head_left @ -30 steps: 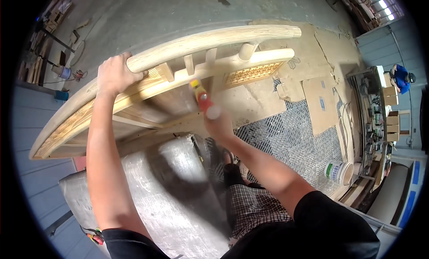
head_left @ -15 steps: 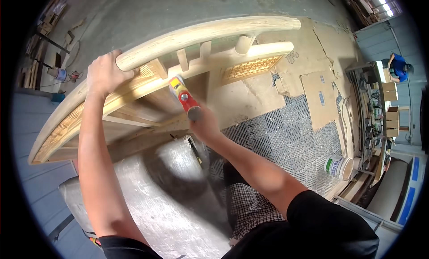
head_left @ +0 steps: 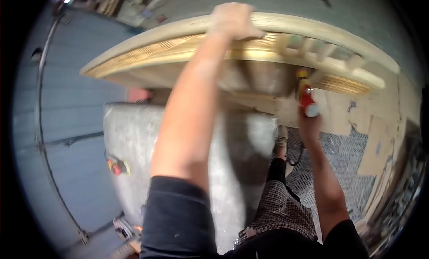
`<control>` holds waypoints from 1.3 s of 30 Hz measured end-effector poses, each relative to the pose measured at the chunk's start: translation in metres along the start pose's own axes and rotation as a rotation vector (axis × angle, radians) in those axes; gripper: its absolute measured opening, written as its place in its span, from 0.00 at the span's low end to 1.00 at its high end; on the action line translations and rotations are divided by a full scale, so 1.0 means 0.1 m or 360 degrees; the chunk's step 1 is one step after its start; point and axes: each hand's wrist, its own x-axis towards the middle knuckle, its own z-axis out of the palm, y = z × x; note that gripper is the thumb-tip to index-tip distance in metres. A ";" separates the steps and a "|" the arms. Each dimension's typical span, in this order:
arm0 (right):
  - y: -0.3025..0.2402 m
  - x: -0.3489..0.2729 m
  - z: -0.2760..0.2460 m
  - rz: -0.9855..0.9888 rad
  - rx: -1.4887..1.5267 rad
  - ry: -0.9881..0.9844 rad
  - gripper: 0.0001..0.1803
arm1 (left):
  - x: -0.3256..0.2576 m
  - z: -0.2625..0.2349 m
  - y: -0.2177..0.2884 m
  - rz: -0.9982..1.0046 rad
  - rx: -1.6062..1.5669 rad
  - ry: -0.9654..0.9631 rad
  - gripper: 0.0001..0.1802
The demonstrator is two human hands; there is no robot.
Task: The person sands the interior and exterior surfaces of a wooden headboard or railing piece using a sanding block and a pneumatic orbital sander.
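Note:
A curved furniture frame (head_left: 174, 40) of pale bare wood, with carved panels and short slats, stretches across the upper part of the view. At the middle of its thick top rail, my left hand (head_left: 233, 21) is closed over the wood. My right hand (head_left: 309, 124) grips a red and yellow hand-held power tool (head_left: 306, 96), whose yellow head is close to the underside of the frame near the slats. Motion blur hides whether the head touches the wood, and most of my right fingers are hidden behind the tool.
A grey, scuffed work surface (head_left: 129, 138) lies below the frame, with a red and yellow object (head_left: 117, 167) at its left edge. Cardboard (head_left: 377, 143) and patterned matting (head_left: 344, 158) cover the floor at right. A blue-grey wall (head_left: 73, 107) stands at left; a cluttered shelf (head_left: 400, 201) at lower right.
The view has turned toward the left wall. My left hand has shifted along the top rail toward the slats. The power tool is still in my right hand, now farther from my left hand.

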 end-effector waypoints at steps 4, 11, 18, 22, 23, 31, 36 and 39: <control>-0.07 0.20 -0.09 -0.0247 -0.0182 0.0132 0.17 | -0.08 -0.09 0.04 -0.0066 0.0034 -0.0199 0.40; 0.07 0.44 0.07 -0.0287 -0.0378 0.0090 0.18 | -0.13 -0.02 -0.05 -0.0091 -0.0016 -0.0066 0.36; -0.10 0.13 -0.12 -0.0062 -0.0316 0.0038 0.16 | -0.02 0.04 -0.02 -0.0027 -0.0019 0.0010 0.34; -0.26 0.19 -0.05 -0.0216 -0.0135 0.0163 0.15 | -0.05 0.01 -0.01 -0.0051 -0.0012 0.0010 0.34; -0.32 0.30 -0.07 -0.0161 -0.0187 0.0172 0.15 | -0.05 0.00 0.01 -0.0038 -0.0011 0.0012 0.34; -0.59 0.73 -0.11 -0.0035 -0.0197 0.0082 0.13 | -0.07 -0.07 0.04 -0.0036 0.0088 0.0070 0.30; -0.46 0.56 -0.26 -0.0033 -0.0344 -0.0008 0.13 | -0.12 -0.16 0.16 -0.0100 0.0096 -0.0024 0.31; -0.32 0.25 -0.50 -0.0113 -0.0223 -0.0174 0.12 | -0.15 -0.15 0.12 -0.0105 0.0149 -0.0020 0.31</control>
